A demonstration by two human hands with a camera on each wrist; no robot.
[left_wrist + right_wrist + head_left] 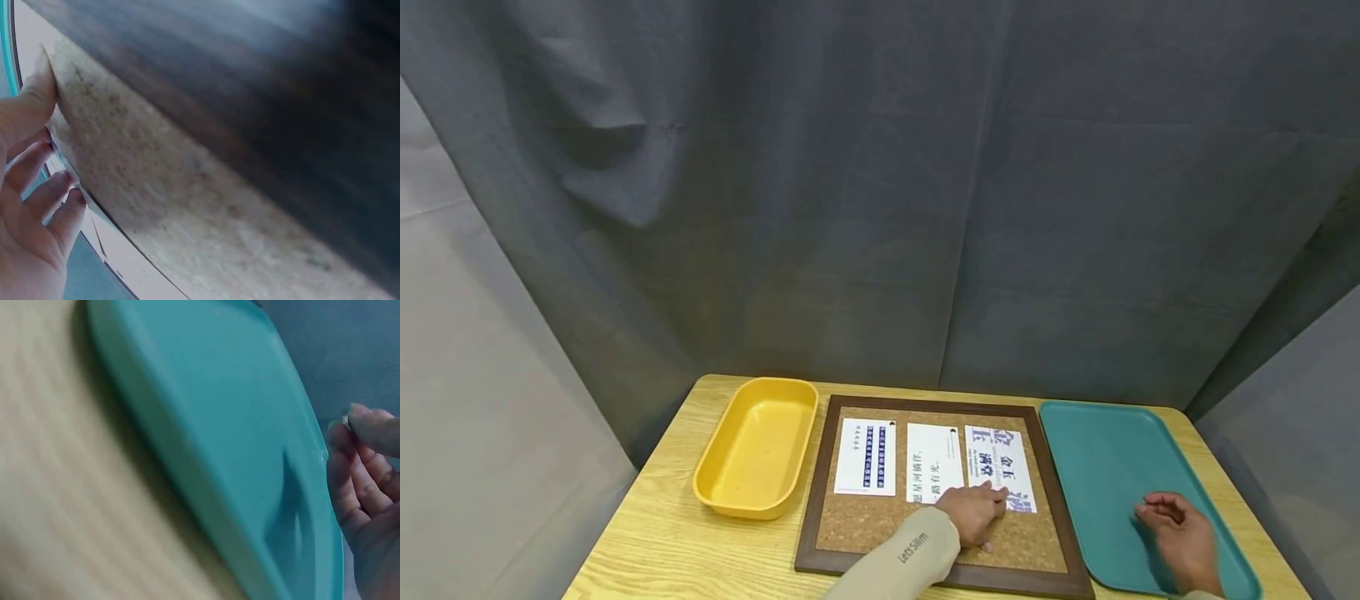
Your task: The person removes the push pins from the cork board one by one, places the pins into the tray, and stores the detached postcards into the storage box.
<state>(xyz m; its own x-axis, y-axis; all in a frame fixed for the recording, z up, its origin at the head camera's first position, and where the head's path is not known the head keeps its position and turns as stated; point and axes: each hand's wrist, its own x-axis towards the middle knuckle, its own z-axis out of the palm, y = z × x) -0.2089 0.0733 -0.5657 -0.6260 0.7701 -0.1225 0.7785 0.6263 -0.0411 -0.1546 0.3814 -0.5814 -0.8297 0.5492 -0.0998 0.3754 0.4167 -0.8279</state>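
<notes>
My left hand (973,512) rests on the lower part of the right-hand card (1000,462), its fingers stretched toward the right. This card carries purple and dark printed characters and lies on a brown-framed corkboard (1022,546). In the left wrist view, the fingertips (76,195) are right at the card's edge. Over the teal tray (1108,450), my right hand (1180,537) has thumb and index finger together. A tiny pale thing (347,421) shows pinched between them in the right wrist view; its kind is too small to make out.
Two more white cards lie on the corkboard: a left one (850,458) with blue print and a middle one (934,458) partly covered by my left hand. Left of the board stands a yellow tray (763,446). All sit on a wooden table (662,533) before a grey curtain (880,208).
</notes>
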